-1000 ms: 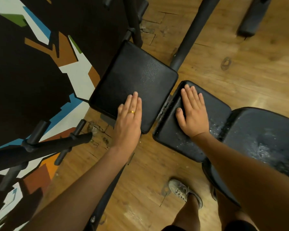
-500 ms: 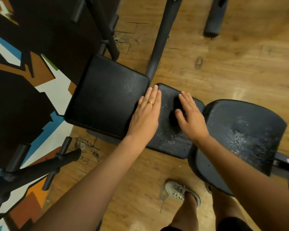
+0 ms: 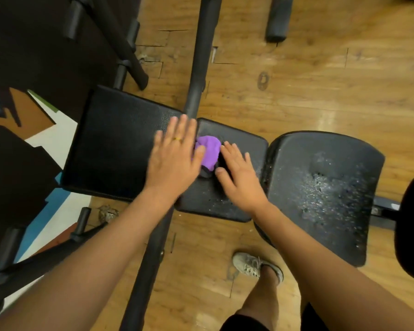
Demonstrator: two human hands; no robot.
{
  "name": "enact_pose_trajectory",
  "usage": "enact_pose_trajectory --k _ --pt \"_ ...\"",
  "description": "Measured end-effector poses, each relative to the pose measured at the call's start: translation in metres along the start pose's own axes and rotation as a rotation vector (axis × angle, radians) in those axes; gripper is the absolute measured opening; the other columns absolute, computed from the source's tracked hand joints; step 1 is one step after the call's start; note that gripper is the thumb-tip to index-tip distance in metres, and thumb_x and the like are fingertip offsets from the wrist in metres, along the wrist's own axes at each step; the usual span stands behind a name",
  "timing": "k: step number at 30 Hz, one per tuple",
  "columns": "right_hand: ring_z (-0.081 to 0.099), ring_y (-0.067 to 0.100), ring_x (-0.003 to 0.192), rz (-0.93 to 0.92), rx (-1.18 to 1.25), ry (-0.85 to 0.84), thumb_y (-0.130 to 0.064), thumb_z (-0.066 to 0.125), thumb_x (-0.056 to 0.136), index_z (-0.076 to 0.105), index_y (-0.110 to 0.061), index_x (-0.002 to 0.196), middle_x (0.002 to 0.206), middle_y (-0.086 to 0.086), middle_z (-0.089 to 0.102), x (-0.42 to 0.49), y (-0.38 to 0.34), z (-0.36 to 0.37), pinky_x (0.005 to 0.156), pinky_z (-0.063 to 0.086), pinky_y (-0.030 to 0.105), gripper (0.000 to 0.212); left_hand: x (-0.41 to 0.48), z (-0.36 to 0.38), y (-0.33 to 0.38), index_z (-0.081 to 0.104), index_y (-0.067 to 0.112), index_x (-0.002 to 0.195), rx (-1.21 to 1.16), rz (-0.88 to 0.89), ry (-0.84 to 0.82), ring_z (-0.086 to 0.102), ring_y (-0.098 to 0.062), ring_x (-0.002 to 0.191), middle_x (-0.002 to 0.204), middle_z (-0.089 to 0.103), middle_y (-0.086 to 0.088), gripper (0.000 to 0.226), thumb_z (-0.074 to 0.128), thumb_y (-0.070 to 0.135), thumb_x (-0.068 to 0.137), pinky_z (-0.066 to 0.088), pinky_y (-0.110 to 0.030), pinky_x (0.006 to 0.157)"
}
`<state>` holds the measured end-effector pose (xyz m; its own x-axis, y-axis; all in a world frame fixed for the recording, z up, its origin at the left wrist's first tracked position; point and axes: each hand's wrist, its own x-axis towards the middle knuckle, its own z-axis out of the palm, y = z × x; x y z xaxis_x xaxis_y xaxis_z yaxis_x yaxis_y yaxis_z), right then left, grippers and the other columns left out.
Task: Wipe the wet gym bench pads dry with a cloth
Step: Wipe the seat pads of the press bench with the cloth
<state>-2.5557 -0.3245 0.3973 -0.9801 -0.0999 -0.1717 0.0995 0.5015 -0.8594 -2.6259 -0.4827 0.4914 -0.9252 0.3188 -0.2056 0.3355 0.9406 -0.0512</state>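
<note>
Three black bench pads lie in a row. The left pad [image 3: 115, 144] looks mostly dry. A small middle pad [image 3: 239, 139] carries droplets, and the large right pad [image 3: 325, 187] is speckled with water. A bunched purple cloth [image 3: 209, 150] lies on the middle pad between my hands. My left hand [image 3: 175, 156] is flat across the gap between left and middle pads, its thumb touching the cloth's left side. My right hand [image 3: 237, 173] rests flat on the middle pad just right of the cloth, fingers straight.
A black frame bar [image 3: 198, 68] runs up from between the pads and another bar [image 3: 146, 266] runs down under my left arm. A rack with handles [image 3: 7, 249] stands at the lower left. My shoe [image 3: 251, 263] is on the wooden floor [image 3: 320, 80].
My left hand has slid right toward the middle pad, and the purple cloth now shows between my hands. The view has shifted right, revealing more of the wet right pad.
</note>
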Motion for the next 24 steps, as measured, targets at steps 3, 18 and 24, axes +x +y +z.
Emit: enact_pose_trajectory --k 3,18,24 --pt "0.005 0.020 0.156 0.027 0.022 0.051 -0.045 0.046 0.099 0.017 -0.010 0.161 0.169 0.007 0.014 0.003 -0.018 0.016 0.126 -0.002 0.042 0.077 -0.009 -0.012 -0.062 0.026 0.016 0.159 0.146 -0.112 0.015 0.014 -0.032 0.154 0.167 0.019 -0.010 0.065 0.046 0.037 0.101 0.017 -0.061 0.120" --pt "0.013 0.030 0.155 0.152 -0.263 0.378 -0.053 0.043 0.098 0.032 0.001 0.154 0.162 0.016 0.030 0.047 -0.055 0.061 0.125 0.002 0.049 0.079 -0.021 -0.008 -0.133 0.022 0.026 0.160 0.220 -0.087 0.146 0.009 -0.034 0.155 0.169 0.015 -0.006 0.062 0.026 0.048 0.102 0.009 -0.067 0.117" --pt "0.012 0.036 0.154 0.102 -0.078 0.430 -0.034 0.043 0.105 0.034 -0.004 0.155 0.163 0.017 0.029 0.048 -0.045 0.070 0.126 0.014 0.051 0.059 -0.021 -0.006 -0.133 0.024 0.025 0.159 0.234 -0.079 0.176 0.011 -0.034 0.155 0.168 0.017 -0.006 0.062 0.027 0.047 0.102 0.011 -0.068 0.117"
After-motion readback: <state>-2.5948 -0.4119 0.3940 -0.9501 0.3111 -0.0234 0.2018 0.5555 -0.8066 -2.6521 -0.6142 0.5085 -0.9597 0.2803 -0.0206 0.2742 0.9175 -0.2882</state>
